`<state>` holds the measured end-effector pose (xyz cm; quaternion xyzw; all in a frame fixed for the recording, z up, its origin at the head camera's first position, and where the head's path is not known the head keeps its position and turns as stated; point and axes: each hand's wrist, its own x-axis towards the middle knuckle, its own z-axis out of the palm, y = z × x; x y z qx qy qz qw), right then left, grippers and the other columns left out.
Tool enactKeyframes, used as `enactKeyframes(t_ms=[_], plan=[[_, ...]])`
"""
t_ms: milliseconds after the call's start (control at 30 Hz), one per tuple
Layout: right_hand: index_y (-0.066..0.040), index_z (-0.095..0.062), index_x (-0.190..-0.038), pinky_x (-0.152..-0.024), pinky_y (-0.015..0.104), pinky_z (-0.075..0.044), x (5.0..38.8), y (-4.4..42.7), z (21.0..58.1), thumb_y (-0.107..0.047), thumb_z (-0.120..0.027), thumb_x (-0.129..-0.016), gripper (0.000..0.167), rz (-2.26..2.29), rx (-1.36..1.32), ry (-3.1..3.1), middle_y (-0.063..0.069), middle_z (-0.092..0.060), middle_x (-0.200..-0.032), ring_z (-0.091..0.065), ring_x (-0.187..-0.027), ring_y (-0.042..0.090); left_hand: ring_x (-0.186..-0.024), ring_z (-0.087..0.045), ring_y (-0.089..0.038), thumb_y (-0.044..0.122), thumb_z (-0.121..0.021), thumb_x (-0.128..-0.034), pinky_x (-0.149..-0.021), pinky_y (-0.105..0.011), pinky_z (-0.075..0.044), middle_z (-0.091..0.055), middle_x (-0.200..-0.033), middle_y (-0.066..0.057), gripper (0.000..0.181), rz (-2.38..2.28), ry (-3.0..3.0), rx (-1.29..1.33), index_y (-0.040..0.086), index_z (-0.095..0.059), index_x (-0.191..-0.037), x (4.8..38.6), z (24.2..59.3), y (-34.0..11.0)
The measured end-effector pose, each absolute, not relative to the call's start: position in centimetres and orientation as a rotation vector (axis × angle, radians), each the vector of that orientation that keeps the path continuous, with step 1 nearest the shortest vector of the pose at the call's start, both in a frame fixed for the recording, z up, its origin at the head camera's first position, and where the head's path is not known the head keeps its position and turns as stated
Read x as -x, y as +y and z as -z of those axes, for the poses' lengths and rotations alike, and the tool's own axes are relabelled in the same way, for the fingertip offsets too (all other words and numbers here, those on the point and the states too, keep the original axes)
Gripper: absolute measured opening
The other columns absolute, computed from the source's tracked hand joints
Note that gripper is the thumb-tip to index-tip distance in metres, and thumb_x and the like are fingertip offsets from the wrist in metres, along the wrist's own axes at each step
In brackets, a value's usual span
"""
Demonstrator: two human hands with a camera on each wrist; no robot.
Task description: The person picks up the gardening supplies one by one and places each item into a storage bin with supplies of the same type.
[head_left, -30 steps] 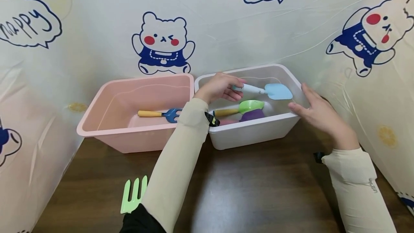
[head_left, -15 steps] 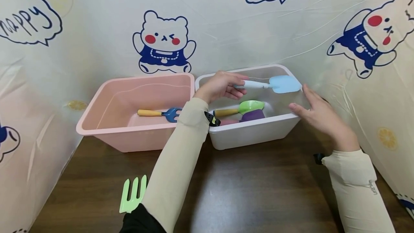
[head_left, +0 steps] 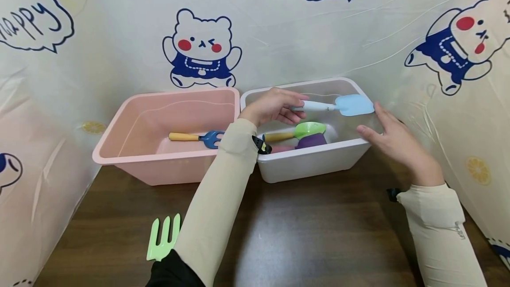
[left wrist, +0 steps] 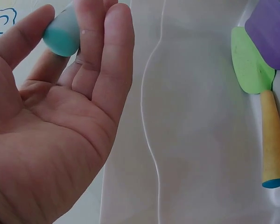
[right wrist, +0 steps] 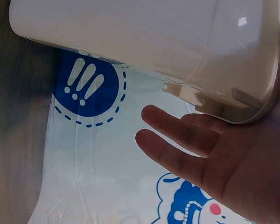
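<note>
Over the white bin (head_left: 311,163), my left hand (head_left: 275,106) pinches the pale handle of a light blue shovel (head_left: 354,105), its blade pointing right near the bin's right rim. The left wrist view shows the handle's teal end (left wrist: 61,41) between thumb and fingers of the hand (left wrist: 70,116). My right hand (head_left: 402,143) rests at the right end of the white bin, fingers extended; in the right wrist view the hand (right wrist: 233,163) lies against the bin's outside (right wrist: 130,37). Inside lie a green trowel (head_left: 309,129) with a wooden handle and a purple-bladed tool (head_left: 311,141).
A pink bin (head_left: 171,172) stands left of the white one, holding a blue fork (head_left: 210,139) with a yellow handle. On the brown table (head_left: 303,225), a light green fork head (head_left: 163,239) shows beside my left sleeve. Printed sheeting (head_left: 279,48) hangs behind.
The light blue shovel has moved rightward and slightly up in my left hand's grip, its blade now beside the right rim. My right hand has stayed at the white bin's end.
</note>
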<state>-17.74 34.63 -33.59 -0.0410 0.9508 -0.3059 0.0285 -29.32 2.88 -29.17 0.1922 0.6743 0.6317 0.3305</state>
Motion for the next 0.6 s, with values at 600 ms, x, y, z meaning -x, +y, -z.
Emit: enactKeyframes(t_ms=[600], plan=[[-0.012, 0.008, -0.161, -0.112, 0.071, -0.01, 17.49, 34.62, 33.46, -0.058, -0.05, -0.1, 0.096, 0.979, 0.118, 2.914, 0.023, 0.004, -0.165, -0.002, -0.149, 0.05, -0.07, -0.069, -0.023, 0.01, -0.06, -0.1024, -0.08, -0.043, -0.059, -0.071, -0.098, -0.021, 0.028, -1.584, 1.781, -0.506, 0.003, -0.064, -0.129, 29.12, 29.36, 3.21]])
